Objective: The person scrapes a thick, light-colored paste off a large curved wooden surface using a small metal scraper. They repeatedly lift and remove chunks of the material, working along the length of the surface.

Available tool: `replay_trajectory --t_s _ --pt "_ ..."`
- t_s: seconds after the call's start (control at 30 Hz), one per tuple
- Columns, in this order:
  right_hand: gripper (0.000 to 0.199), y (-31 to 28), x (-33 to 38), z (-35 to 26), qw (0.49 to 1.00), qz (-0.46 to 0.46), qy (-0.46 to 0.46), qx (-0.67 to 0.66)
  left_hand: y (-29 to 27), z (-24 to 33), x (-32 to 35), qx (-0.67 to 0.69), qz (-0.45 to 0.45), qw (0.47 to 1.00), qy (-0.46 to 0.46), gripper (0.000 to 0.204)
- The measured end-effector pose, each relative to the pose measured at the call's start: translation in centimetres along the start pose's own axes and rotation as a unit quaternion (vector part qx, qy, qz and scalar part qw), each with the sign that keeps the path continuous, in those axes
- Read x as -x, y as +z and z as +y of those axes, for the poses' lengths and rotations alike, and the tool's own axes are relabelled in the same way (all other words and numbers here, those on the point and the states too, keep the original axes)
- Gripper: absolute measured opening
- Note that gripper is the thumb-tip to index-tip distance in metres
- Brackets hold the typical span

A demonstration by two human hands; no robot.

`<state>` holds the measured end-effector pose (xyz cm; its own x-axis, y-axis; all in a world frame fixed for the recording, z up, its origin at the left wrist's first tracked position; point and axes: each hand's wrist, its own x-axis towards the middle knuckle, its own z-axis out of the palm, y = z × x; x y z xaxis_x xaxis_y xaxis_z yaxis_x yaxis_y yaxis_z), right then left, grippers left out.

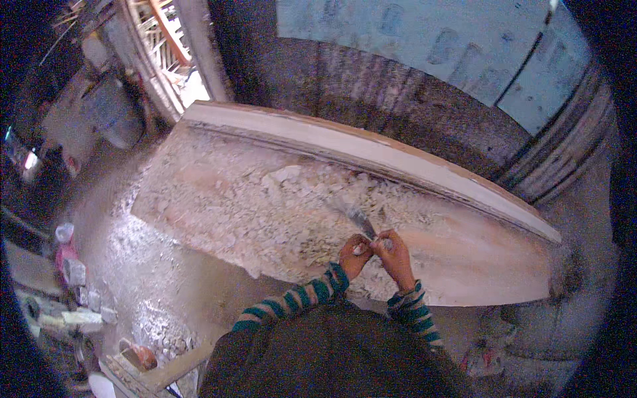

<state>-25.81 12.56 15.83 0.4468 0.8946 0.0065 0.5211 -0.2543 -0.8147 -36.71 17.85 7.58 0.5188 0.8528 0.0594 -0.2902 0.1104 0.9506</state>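
Both of my hands meet over the near side of a board spread with crumbly pale scraps (259,199). My right hand (396,260) is closed around the near end of a narrow dark blade, like a scraper (360,220), which points up and to the left over the scraps. A whitish bit shows between those fingers. My left hand (353,260) is pinched just beside it, with a small pale lump (359,249) at the fingertips. The fingers partly cover the tool's near end.
The low board (491,265) has a raised pale rail (371,147) along its far edge. Behind stands a wall with a light blue panel (438,50). A grey drum (114,109) is at the far left. Wooden pieces (176,368) and rubble (162,331) lie at lower left.
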Motion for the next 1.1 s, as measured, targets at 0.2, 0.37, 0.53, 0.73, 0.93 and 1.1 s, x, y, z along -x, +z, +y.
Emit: replay_trajectory --t_s 0.2,0.37,0.53,0.73,0.93,1.1 --pt "0.060 -2.9 -2.5 5.6 0.971 0.189 0.047 0.138 9.6 -8.7 -9.1 0.410 0.039 0.878 -0.245 0.017" --pt "0.078 -1.4 -6.4 9.2 0.979 0.154 0.107 0.074 7.7 -15.5 -13.4 0.062 -0.021 0.998 -0.012 0.007" --pt "0.073 2.7 -9.9 6.5 0.990 0.077 0.118 0.005 -0.5 -8.9 -15.3 0.054 0.027 0.997 -0.055 0.005" --pt "0.073 11.4 -11.8 -1.5 0.993 -0.010 0.079 -0.087 -11.3 -0.7 -13.6 -0.148 0.171 0.974 0.017 0.002" --pt "0.083 21.3 -14.1 -7.8 0.981 -0.171 0.034 -0.081 -24.4 4.9 -12.1 -0.238 0.152 0.959 0.037 0.007" --pt "0.082 27.9 -14.1 -11.3 0.944 -0.188 -0.087 -0.256 -26.2 12.9 -9.7 -0.446 0.212 0.868 0.056 0.005"
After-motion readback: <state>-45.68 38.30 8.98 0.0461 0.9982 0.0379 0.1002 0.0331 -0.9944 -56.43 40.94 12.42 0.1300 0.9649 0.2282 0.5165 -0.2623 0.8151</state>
